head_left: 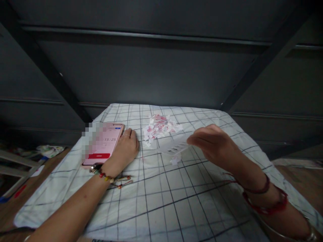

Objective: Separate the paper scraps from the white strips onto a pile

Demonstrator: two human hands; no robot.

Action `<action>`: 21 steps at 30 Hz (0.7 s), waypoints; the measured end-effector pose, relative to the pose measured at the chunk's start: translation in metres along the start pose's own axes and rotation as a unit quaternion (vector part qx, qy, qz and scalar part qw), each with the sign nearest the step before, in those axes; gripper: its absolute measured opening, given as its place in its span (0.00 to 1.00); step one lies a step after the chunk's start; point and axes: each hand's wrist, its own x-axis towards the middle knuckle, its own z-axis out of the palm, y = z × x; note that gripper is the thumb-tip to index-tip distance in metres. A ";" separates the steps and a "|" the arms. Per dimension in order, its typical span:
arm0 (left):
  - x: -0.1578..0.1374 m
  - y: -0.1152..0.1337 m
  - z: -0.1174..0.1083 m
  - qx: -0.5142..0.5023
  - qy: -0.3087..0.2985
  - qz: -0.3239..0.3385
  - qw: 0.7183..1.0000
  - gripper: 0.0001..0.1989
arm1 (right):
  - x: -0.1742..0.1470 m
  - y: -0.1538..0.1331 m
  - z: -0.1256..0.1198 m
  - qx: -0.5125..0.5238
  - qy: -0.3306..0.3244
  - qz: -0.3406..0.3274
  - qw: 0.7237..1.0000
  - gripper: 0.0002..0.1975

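Note:
My right hand (214,144) is closed in a pinch on a thin, translucent white plastic piece (174,146) with dark print. It tilts just above the checked cloth, between the hand and a pile of torn white and pink paper scraps (161,126). A small clump of white scraps (175,159) lies below the plastic piece. My left hand (126,148) lies palm down on the cloth, its fingers loosely bent and holding nothing. Beside it is a phone (103,141) with a timer on its pink screen.
A white cloth with dark grid lines (161,208) covers the table. Dark grey panels (151,74) stand right behind its far edge. On the left, a pale slatted frame (17,164) and a crumpled bag (50,150) are at floor level.

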 end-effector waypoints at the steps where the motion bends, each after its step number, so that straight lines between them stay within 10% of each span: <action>1: 0.000 0.000 0.000 0.001 0.000 0.000 1.000 0.16 | -0.001 0.002 -0.001 -0.003 0.013 0.011 1.000 0.15; 21: 0.001 -0.003 0.006 0.007 0.016 0.002 1.000 0.16 | 0.002 -0.008 0.009 -0.044 -0.001 -0.019 0.999 0.15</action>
